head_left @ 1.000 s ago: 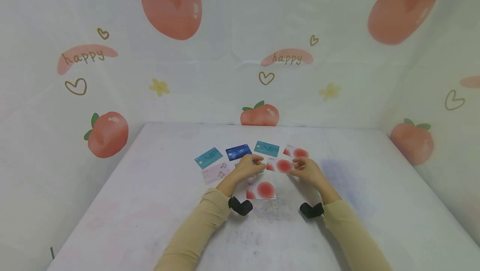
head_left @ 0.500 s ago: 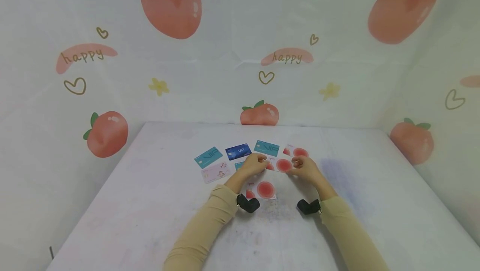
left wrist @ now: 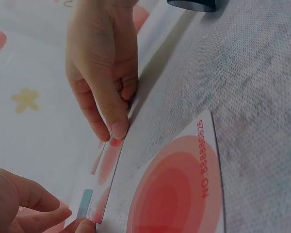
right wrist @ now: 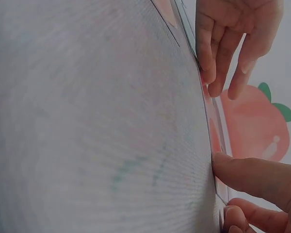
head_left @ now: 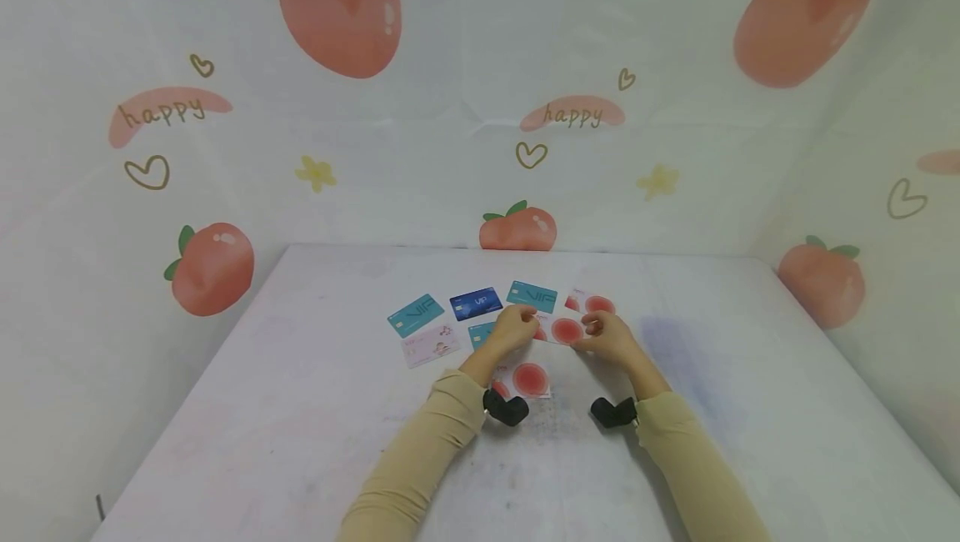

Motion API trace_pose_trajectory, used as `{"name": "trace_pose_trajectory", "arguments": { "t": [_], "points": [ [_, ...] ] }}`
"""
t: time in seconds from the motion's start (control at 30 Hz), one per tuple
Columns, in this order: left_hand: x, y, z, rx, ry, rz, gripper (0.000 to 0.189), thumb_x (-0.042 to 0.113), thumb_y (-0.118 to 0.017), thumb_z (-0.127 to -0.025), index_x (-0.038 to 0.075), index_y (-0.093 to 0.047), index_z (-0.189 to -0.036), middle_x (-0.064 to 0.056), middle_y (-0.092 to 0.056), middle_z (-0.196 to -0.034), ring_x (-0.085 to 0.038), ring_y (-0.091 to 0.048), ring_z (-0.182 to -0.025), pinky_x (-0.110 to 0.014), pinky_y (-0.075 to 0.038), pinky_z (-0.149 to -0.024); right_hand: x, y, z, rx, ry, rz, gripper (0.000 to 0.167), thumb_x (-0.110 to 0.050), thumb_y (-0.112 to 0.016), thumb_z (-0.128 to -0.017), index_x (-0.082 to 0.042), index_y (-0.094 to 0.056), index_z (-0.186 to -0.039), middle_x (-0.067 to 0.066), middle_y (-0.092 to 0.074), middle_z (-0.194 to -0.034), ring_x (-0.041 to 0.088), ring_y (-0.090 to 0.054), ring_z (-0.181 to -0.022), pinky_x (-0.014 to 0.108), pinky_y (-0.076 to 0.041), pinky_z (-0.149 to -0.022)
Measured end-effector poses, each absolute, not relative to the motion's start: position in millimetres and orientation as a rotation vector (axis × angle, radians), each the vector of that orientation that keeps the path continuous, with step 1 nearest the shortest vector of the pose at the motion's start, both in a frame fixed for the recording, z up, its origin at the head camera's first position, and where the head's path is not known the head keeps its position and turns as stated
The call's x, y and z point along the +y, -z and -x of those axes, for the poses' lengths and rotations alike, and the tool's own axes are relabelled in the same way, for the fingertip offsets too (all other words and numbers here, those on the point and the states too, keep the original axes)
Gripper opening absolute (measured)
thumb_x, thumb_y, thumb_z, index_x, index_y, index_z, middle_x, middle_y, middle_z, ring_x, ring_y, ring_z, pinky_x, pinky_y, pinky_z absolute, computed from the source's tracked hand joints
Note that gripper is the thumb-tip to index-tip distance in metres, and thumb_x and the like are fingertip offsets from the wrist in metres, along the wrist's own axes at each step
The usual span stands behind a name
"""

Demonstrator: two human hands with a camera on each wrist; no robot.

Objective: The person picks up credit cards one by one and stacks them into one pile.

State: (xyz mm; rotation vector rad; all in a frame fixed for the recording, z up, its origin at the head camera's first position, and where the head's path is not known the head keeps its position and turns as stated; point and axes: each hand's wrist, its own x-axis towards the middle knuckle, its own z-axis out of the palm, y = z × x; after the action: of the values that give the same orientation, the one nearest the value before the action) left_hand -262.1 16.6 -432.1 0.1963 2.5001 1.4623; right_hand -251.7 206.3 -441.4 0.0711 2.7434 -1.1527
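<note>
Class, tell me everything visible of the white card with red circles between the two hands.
The thin white rectangular card with red circles looks like plastic. A large disc of concentric rings sits toward its right; more red and lettering show toward its left end, partly covered. It appears level, low over or on the whitish mottled tabletop, long side running left to right. The left hand touches its left end, the right hand its right end.

Booth-like setting, fruit-print backdrop (head_left: 442, 167)
</note>
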Motion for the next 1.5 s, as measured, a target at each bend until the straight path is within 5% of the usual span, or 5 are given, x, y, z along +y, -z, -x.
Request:
{"name": "trace_pose_trajectory", "arguments": {
  "t": [0.83,1.5],
  "points": [
    [22.8,432.7,261.4,2.388,-1.627,-0.023,0.043,0.017,-0.057,-0.089,0.002,-0.053,-0.129,-0.016,-0.057,-0.125,-0.027,-0.055,-0.114,-0.037,-0.047,-0.097,202.3,436.6,246.3,2.748,1.198,-0.066,0.054,-0.012,-0.076,-0.074,0.010,-0.048,-0.115,0.026,-0.057,-0.109,0.031,-0.056,-0.094,0.035,-0.053,-0.078],
    [9.1,435.3,259.6,2.488,-1.539,-0.387,0.061,-0.002,-0.070,-0.076,-0.006,-0.046,-0.133,-0.021,-0.056,-0.117,-0.023,-0.057,-0.095,-0.034,-0.052,-0.089,204.4,433.7,242.5,2.711,1.339,0.010,0.056,-0.008,-0.076,-0.074,0.010,-0.047,-0.118,0.028,-0.056,-0.112,0.036,-0.061,-0.100,0.042,-0.051,-0.088]
  ]
}}
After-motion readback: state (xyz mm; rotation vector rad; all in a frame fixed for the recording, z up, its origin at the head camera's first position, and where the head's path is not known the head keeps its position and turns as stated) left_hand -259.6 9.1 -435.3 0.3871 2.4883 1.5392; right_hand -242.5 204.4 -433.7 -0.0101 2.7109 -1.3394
